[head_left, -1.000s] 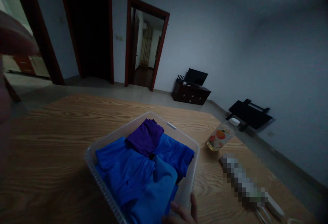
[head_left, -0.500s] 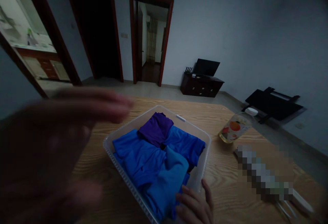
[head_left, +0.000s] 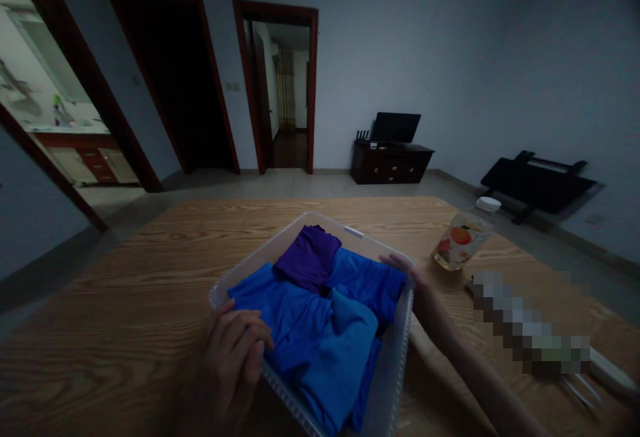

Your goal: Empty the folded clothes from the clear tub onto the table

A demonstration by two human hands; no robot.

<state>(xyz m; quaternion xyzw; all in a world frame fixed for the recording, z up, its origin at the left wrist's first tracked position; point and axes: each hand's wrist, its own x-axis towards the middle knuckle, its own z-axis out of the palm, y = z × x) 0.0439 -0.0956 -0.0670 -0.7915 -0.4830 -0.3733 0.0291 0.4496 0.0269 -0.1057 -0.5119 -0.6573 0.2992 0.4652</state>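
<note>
Two hands grip a basket (head_left: pixel 400 357) of cloths (head_left: pixel 320 317) on the surface (head_left: pixel 125 277). Left hand (head_left: pixel 233 350) clasps its near-left rim; right hand (head_left: pixel 425 294) holds the right rim.

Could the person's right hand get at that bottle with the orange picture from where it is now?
Probably yes. The right hand rests on the basket rim's right side, and the bottle lies just beyond it on the table, with bare wood between.
</note>
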